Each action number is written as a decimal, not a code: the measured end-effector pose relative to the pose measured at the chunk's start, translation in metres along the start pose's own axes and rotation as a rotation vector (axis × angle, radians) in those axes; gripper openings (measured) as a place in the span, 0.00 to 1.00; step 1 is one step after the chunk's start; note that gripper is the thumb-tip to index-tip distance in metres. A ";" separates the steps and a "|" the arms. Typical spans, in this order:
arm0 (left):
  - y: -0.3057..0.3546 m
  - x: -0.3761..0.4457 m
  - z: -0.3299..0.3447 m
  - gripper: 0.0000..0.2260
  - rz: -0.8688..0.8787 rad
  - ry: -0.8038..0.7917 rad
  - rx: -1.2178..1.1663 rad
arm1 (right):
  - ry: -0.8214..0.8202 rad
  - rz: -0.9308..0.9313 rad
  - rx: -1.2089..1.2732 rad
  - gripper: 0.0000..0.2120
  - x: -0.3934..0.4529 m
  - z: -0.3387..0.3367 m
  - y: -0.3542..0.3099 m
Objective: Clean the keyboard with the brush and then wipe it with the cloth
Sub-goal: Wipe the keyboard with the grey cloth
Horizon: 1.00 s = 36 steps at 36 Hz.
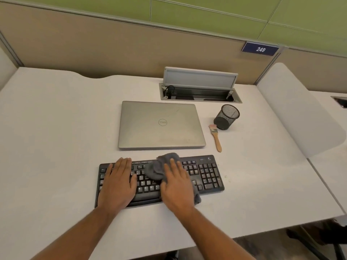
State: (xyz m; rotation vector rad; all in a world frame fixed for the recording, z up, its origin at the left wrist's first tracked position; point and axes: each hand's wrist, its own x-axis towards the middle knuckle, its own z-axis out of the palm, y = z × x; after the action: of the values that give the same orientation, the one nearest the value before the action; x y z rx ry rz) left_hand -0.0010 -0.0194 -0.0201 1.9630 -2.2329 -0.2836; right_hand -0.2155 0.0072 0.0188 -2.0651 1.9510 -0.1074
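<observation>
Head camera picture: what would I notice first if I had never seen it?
Probably the two hands on the black keyboard near the desk's front edge: the left hand lies flat on the keys, the right hand presses a grey cloth onto them. Behind sits a closed silver laptop, with a wooden brush to its right.

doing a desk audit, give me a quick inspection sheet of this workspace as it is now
surface: white desk, specks right of the keyboard
job's things: black keyboard; grey cloth on it; brush lying beside the laptop
clutter: closed laptop, mesh cup
grips: left hand flat on the keys; right hand flat on the cloth
cables: black cable in the open desk hatch
surroundings: beige partition, sign 249
</observation>
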 end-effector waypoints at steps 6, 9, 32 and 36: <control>0.003 -0.001 -0.004 0.29 0.005 -0.009 -0.005 | 0.131 0.414 0.064 0.29 0.021 -0.030 0.061; 0.003 -0.001 -0.005 0.29 0.010 -0.015 -0.006 | 0.110 0.383 0.075 0.28 0.024 -0.025 0.039; -0.004 -0.004 -0.007 0.29 0.047 -0.054 -0.011 | 0.105 0.239 0.082 0.28 0.022 -0.005 -0.014; -0.004 -0.003 -0.007 0.28 0.055 -0.046 -0.038 | 0.074 0.079 0.070 0.31 0.010 0.016 -0.058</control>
State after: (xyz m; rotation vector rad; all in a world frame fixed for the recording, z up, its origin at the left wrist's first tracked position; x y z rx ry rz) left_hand 0.0046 -0.0174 -0.0143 1.8913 -2.2879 -0.3648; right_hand -0.1550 0.0019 0.0178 -1.9631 2.0388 -0.2348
